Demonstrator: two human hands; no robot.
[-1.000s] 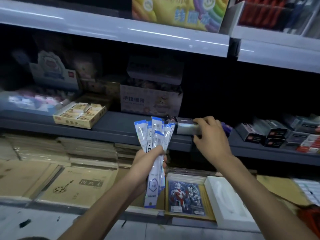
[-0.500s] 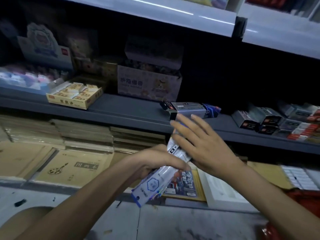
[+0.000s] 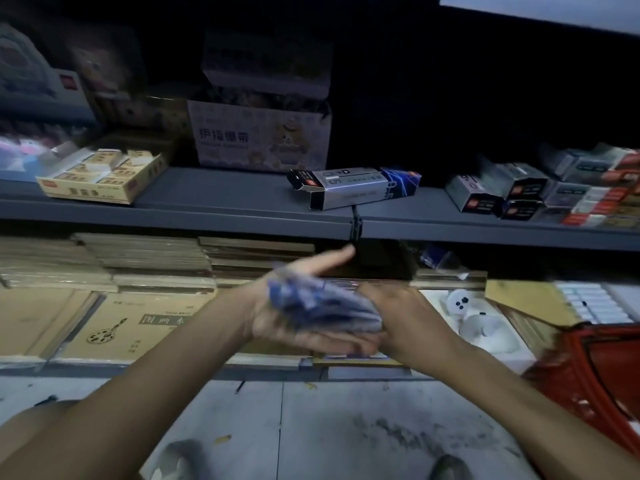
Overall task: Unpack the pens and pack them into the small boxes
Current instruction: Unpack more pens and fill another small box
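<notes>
The middle of the frame is being spanned by a grey shelf (image 3: 225, 199). At its left end, a yellow tray of erasers (image 3: 104, 174) is being displayed. Behind the centre, a carton (image 3: 259, 136) printed with a bear is being kept with its flaps open. Below the shelf, at left, brown notebooks (image 3: 138, 258) are being kept in piles, with a sketchbook (image 3: 138, 327) being laid flat in front of them. At right, a white tray (image 3: 481, 327) is being kept beside a red basket (image 3: 588, 375), which is being cut off by the frame's edge. The bottom is being filled by a grey floor (image 3: 346, 427).
</notes>
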